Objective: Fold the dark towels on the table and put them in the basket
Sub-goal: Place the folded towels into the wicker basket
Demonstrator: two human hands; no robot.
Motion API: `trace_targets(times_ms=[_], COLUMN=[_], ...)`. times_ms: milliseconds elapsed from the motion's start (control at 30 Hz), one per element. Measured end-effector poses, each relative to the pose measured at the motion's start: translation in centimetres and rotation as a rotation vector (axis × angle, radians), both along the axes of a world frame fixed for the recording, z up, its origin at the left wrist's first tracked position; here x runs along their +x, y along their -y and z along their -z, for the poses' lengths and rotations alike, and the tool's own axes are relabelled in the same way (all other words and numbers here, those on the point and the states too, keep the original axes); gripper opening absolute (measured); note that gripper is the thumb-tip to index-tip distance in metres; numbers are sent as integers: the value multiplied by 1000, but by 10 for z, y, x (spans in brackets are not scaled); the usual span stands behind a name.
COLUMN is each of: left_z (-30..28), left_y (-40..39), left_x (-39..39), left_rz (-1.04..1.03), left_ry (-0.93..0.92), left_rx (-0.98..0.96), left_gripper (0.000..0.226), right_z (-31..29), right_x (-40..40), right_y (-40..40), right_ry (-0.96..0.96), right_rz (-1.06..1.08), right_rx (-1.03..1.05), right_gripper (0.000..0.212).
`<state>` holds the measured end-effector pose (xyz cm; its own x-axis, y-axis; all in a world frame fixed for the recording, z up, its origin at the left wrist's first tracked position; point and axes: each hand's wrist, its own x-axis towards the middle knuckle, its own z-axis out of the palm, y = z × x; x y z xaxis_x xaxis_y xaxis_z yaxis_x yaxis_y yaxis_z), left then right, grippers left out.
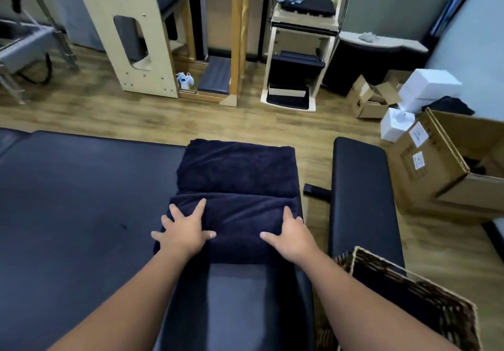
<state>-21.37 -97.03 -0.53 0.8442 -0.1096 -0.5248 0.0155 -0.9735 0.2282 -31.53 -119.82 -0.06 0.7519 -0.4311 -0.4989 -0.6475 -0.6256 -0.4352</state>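
Pressing flat with spread fingers, the left hand and right hand rest on the folded dark towel on the padded table. Just right stands the wicker basket (contents too dark to tell).

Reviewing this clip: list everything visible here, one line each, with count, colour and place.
dark towel: one, navy, partly folded at the padded table's right end
padded table: one, dark, left and centre
bench: one, black, right of the table
basket: one, brown wicker, lower right
cardboard boxes: several, brown, on the floor at right
white boxes: several, far right
wooden equipment: pale, along the back wall
left hand: flat on the towel's near fold
right hand: flat on the same fold
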Motion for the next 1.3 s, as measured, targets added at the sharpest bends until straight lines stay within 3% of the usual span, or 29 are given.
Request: trace_targets(times_ms=[167,467,633,833,1100,1300], left_z=[7,17,18,10,34,81], left_y=[4,-4,11,81,230,274], left_x=[15,-6,-54,-134,-290,-329], left_rz=[-74,-132,-129,-105,269,410], left_ry=[-26,60,-7,-135,-203,-270], left_rx=[-24,-134,-263,-536,-394,-185], left_gripper=[110,100,105,86,76,69], right_z=[20,12,6,9,38,83], right_x=[5,-9,-73,-194,-397,-428], right_y=[-3,-1,17,79,170,189], right_ry=[-1,-31,-8,8,-136,-285], right_rz=[102,24,62,171,452,389], right_rx=[-14,-133,-106,-140,-154,-155], right_gripper=[119,105,96,89,92,87])
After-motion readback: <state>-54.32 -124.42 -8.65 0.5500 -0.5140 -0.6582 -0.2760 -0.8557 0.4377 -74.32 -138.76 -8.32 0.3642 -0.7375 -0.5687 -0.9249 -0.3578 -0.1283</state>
